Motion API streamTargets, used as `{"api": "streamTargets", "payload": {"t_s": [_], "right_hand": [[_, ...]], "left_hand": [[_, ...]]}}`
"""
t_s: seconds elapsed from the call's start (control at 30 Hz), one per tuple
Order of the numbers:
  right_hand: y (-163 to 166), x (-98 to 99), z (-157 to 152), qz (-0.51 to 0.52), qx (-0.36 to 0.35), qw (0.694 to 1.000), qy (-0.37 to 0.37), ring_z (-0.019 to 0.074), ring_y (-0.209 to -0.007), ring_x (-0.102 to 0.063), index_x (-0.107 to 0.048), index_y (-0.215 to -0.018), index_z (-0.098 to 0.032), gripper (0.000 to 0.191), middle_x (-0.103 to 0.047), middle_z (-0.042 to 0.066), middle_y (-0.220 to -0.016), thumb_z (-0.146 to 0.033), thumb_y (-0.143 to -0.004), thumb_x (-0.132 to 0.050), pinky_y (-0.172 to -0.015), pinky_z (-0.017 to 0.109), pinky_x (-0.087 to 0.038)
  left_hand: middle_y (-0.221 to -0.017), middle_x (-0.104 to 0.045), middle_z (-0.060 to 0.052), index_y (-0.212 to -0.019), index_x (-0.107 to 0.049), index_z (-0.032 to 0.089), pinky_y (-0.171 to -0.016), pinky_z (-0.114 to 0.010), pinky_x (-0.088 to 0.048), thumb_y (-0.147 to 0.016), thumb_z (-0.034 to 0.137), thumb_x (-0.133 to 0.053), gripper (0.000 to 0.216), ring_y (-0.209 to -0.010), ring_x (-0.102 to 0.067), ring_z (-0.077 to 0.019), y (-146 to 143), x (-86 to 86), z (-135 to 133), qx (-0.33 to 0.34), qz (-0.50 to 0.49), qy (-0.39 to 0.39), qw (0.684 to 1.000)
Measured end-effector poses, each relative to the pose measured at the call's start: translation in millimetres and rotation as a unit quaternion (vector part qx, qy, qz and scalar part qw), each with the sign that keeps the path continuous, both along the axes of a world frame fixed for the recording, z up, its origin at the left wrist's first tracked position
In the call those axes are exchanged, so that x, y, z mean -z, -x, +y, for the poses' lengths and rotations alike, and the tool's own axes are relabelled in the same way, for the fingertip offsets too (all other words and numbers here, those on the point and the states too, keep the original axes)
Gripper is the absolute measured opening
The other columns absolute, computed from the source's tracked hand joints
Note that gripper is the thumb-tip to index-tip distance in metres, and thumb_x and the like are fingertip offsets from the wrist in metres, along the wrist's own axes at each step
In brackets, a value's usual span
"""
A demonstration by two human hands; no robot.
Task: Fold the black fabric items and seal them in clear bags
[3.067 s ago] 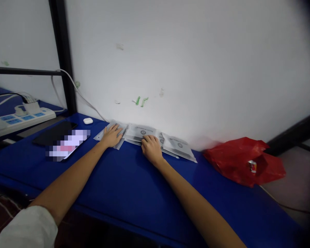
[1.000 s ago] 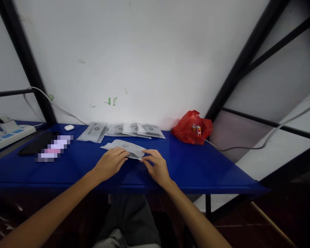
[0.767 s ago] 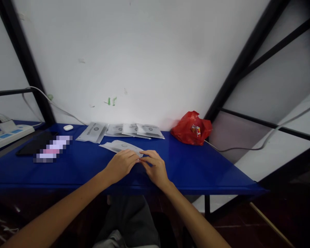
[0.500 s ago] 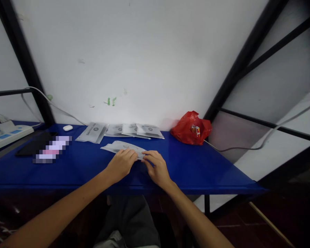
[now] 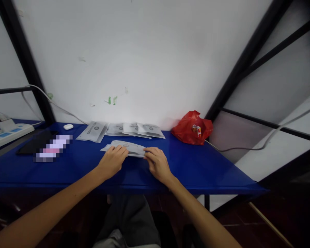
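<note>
A small stack of grey-white flat packets point(image 5: 130, 148) lies on the blue table point(image 5: 196, 165) in front of me. My left hand point(image 5: 112, 160) rests on the stack's near left part, fingers curled down onto it. My right hand point(image 5: 157, 163) touches the stack's right end with its fingertips pressed together on the edge. Further back, against the white wall, a row of the same packets point(image 5: 124, 130) lies flat.
A red plastic bag point(image 5: 192, 127) sits at the back right. A dark phone point(image 5: 41, 143), a white earbud case point(image 5: 68, 126) and a power strip point(image 5: 7, 131) lie to the left. Black frame bars stand on both sides; a cable hangs off the table's right.
From reaching to the packets at the wall, I pulled back with a small stack nearer to me. In the last second my hands moved apart slightly along the stack.
</note>
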State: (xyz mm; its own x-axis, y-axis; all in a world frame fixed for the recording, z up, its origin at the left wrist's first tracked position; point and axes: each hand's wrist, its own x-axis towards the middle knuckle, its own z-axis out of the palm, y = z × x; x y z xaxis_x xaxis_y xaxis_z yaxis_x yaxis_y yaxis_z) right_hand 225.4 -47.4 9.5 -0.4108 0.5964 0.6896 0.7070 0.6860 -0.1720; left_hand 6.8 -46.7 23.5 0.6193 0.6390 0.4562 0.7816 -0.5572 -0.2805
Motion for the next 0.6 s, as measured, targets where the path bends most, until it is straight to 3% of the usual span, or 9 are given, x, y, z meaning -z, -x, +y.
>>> {"api": "streamTargets", "payload": {"t_s": [0.37, 0.5, 0.6], "right_hand": [[-35.5, 3.8, 23.2, 0.005, 0.079, 0.997, -0.014, 0.0215, -0.095, -0.059, -0.067, -0.082, -0.021, 0.018, -0.069, 0.006, -0.105, -0.016, -0.086, -0.05, -0.08, 0.037, -0.044], [-32.9, -1.9, 44.1, -0.02, 0.149, 0.988, 0.031, 0.0228, -0.099, -0.059, -0.069, -0.08, -0.022, 0.015, -0.069, 0.006, -0.106, -0.02, -0.085, -0.056, -0.082, 0.037, -0.045], [-27.7, -8.7, 58.1, -0.055, 0.214, 0.972, 0.078, 0.0247, -0.103, -0.058, -0.069, -0.089, -0.02, 0.012, -0.068, 0.007, -0.109, -0.022, -0.084, -0.059, -0.085, 0.038, -0.045]], "left_hand": [[-0.083, -0.061, -0.007, -0.086, -0.059, 0.015, -0.067, -0.034, -0.034, -0.09, 0.009, -0.038, 0.022, -0.081, -0.055, -0.0216, 48.9, -4.2, 5.3, -0.087, -0.008, 0.039, 0.995], [-0.086, -0.063, -0.007, -0.088, -0.06, 0.015, -0.067, -0.033, -0.037, -0.09, 0.011, -0.039, 0.021, -0.083, -0.058, -0.0211, 36.1, -17.9, -12.7, -0.099, -0.002, 0.144, 0.985], [-0.094, -0.064, -0.004, -0.092, -0.061, 0.019, -0.07, -0.029, -0.041, -0.092, 0.023, -0.043, 0.018, -0.086, -0.06, -0.0182, 19.5, -33.1, -22.3, -0.014, -0.029, 0.248, 0.968]]}}
